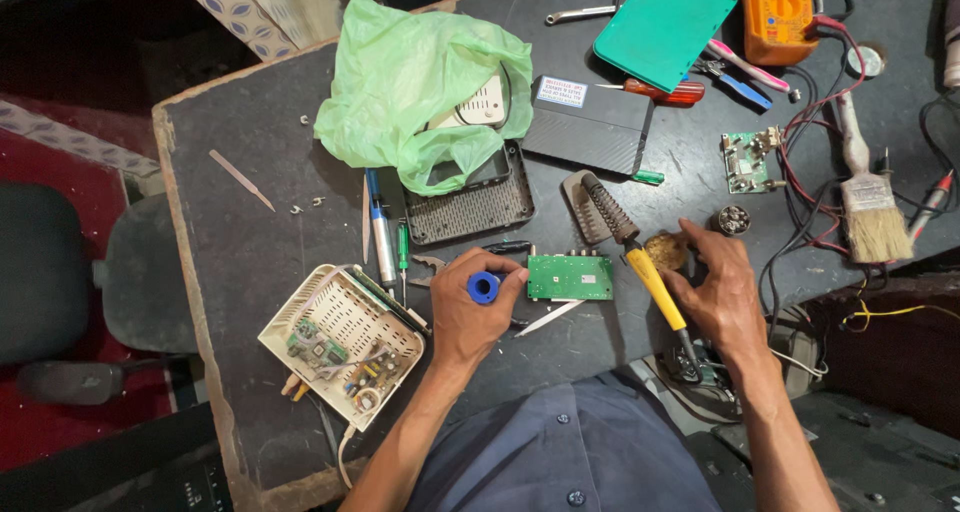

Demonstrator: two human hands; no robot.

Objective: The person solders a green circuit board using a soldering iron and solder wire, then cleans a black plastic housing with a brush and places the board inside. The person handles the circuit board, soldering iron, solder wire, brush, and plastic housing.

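My left hand [468, 317] grips a small blue spool [483, 287] just left of a green circuit board [570, 277] lying on the dark table [230, 242]. My right hand [722, 292] rests to the right of the board, fingers curled by a yellow-handled soldering iron [655, 282]. The iron's tip sits in a coiled metal stand [600, 207]. Whether the right hand actually grips the iron is unclear. A round brownish tin [665, 252] lies by my right fingertips.
An opened white device case with boards [340, 342] sits at the front left. A green plastic bag [420, 87], black casing [590, 127], teal box [665, 22], orange multimeter [780, 12], paintbrush [870, 207], small board [748, 162], screwdrivers and red and black leads crowd the far side.
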